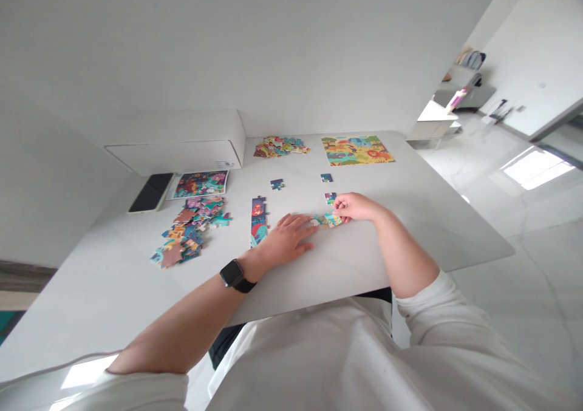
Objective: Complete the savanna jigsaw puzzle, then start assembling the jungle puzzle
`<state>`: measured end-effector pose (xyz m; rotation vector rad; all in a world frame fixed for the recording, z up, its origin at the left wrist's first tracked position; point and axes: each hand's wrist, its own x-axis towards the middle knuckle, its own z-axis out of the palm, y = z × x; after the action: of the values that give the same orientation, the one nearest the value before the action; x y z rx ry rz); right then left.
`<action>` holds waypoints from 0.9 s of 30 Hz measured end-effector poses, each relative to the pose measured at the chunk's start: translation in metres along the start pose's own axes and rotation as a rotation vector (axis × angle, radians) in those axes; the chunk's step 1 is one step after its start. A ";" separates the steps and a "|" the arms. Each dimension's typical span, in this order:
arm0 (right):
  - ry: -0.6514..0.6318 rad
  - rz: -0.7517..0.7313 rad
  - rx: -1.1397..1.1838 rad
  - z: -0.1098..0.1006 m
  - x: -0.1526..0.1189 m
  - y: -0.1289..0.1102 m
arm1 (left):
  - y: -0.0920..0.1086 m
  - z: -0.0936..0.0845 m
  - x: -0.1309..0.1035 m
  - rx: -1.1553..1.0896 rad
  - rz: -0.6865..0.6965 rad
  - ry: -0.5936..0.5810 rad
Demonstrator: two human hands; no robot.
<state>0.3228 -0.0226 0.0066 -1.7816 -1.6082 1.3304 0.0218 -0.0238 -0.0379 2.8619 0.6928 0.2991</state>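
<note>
no legible writing on white box (182,144).

Matt white table (410,229), printed cardboard puzzle pieces (189,232), glossy black phone (152,192), smooth cardboard box (182,141).

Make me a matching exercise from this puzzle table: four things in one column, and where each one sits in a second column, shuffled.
Things
1. finished puzzle
2. phone
3. white box
4. joined strip of pieces

Places
A. just left of the left hand
B. far right part of the table
C. far left, against the wall
D. left edge, in front of the box

Pairs: 1-B, 2-D, 3-C, 4-A
</note>
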 end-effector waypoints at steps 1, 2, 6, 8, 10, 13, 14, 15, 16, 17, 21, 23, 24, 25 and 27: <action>0.005 0.021 -0.015 0.000 0.001 0.001 | 0.000 0.000 0.000 -0.004 0.010 0.004; 0.006 0.041 -0.028 0.001 0.002 0.002 | 0.000 -0.001 0.000 -0.008 0.021 0.007; -0.002 0.118 -0.075 0.000 0.002 0.005 | 0.002 -0.001 0.000 -0.022 0.051 0.011; -0.009 0.150 -0.103 0.000 0.002 0.004 | 0.003 0.000 0.000 -0.027 0.056 0.009; -0.014 0.168 -0.131 0.000 0.002 0.004 | 0.005 0.001 0.001 -0.028 0.060 0.006; -0.016 0.174 -0.165 -0.001 0.003 0.005 | 0.007 0.002 0.001 -0.028 0.061 -0.006; -0.018 0.174 -0.173 -0.001 0.004 0.006 | 0.007 0.003 0.001 -0.029 0.060 -0.010; -0.025 0.172 -0.180 -0.002 0.004 0.008 | 0.008 0.003 0.001 -0.030 0.059 -0.013; -0.031 0.166 -0.185 -0.003 0.004 0.009 | 0.009 0.004 0.002 -0.028 0.057 -0.017; -0.036 0.156 -0.186 -0.003 0.004 0.010 | 0.009 0.004 0.002 -0.026 0.057 -0.022; -0.028 0.123 -0.195 -0.005 0.001 0.012 | 0.013 0.005 0.003 -0.018 0.058 -0.032; -0.023 0.128 -0.221 -0.005 0.000 0.012 | 0.015 0.005 0.004 -0.016 0.058 -0.030; -0.021 0.131 -0.240 -0.005 -0.001 0.012 | 0.016 0.006 0.004 -0.014 0.056 -0.029; -0.019 0.129 -0.262 -0.005 -0.001 0.011 | 0.017 0.006 0.004 -0.010 0.054 -0.030; -0.005 0.120 -0.310 -0.005 -0.003 0.010 | 0.020 0.007 0.005 -0.003 0.046 -0.032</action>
<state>0.3328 -0.0261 0.0022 -2.0836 -1.8165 1.1861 0.0363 -0.0400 -0.0397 2.8761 0.6204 0.2608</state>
